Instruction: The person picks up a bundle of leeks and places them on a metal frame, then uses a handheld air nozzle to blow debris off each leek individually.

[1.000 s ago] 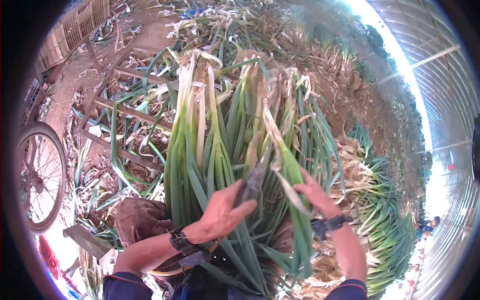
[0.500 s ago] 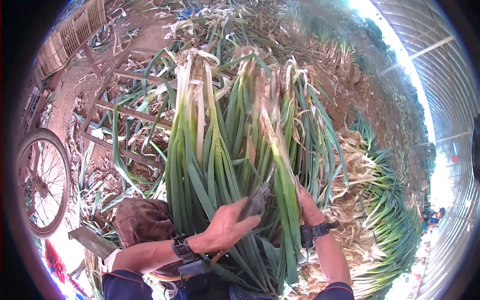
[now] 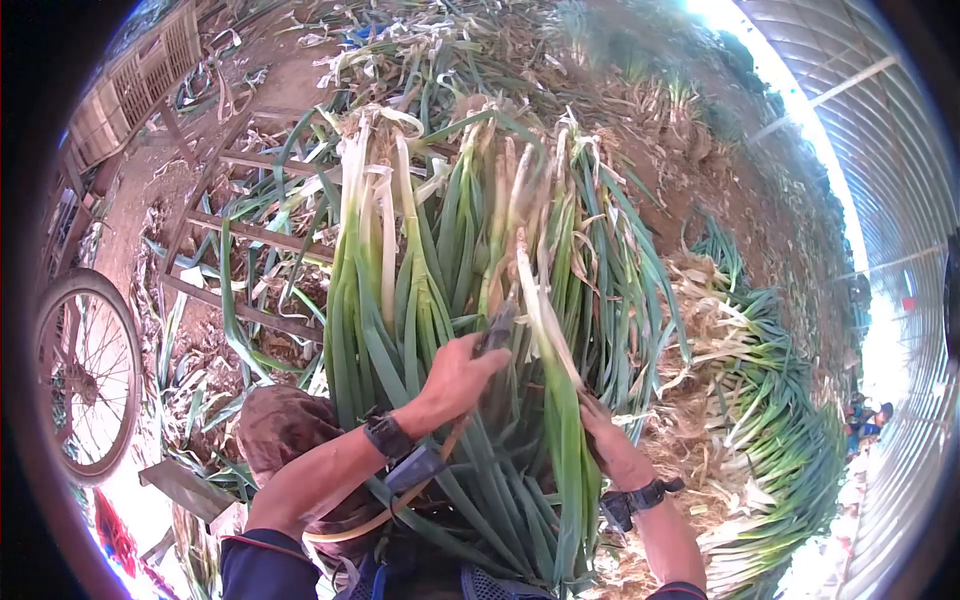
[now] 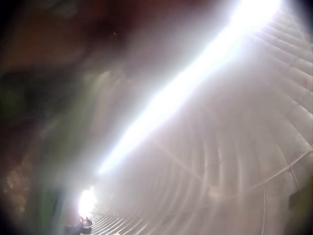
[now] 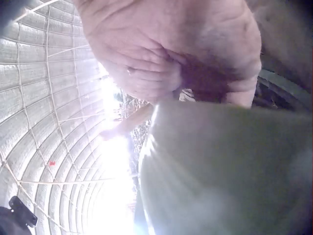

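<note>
My left hand [image 3: 458, 382] grips a dark, narrow-tipped tool [image 3: 500, 325], its tip beside the pale stem of a single leek [image 3: 540, 312]. Lower down, my right hand [image 3: 612, 452] holds that leek by its green part, root end pointing away from me. Under and beside both hands lies a pile of leeks [image 3: 350, 270], roots at the far end. In the right wrist view my right hand [image 5: 171, 49] has curled fingers above a broad green leaf [image 5: 220, 161]. The left wrist view is blurred; hand and tool cannot be made out there.
A spoked wheel [image 3: 88, 375] and a slatted crate [image 3: 130, 90] stand at left, near a metal frame [image 3: 265, 235]. More leeks [image 3: 770, 430] lie in a row at right. Curved greenhouse roofing [image 3: 900, 160] rises beyond.
My right hand has come down toward my body, and the held leek's root end is lower. My left hand first shifted right with the tool, then moved up and slightly left.
</note>
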`<state>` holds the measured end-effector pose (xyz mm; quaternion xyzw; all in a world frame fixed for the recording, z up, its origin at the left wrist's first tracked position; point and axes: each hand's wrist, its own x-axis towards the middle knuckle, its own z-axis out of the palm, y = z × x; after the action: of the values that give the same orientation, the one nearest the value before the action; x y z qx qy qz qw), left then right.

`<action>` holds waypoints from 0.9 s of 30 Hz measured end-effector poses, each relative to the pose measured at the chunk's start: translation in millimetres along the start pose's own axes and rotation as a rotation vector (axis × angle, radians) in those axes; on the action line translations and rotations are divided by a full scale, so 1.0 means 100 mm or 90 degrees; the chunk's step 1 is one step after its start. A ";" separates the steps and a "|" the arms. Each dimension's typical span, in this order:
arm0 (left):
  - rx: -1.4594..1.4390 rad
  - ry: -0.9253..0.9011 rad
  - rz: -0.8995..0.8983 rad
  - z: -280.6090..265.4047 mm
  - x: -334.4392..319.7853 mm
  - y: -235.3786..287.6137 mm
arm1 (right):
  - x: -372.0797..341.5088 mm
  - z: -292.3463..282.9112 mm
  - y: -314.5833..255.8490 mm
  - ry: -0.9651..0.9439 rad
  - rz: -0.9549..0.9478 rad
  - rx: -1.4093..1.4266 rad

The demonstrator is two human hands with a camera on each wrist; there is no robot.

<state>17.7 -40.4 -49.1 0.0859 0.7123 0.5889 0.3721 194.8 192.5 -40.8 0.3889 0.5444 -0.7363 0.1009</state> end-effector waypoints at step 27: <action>0.122 -0.030 0.120 0.14 -0.15 -0.19 | -1.00 0.44 0.04 -0.109 -0.058 -0.666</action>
<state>43.2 -43.0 -60.7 0.2013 0.7448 0.5485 0.3222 244.3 124.6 29.3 0.2009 0.8451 -0.3989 0.2938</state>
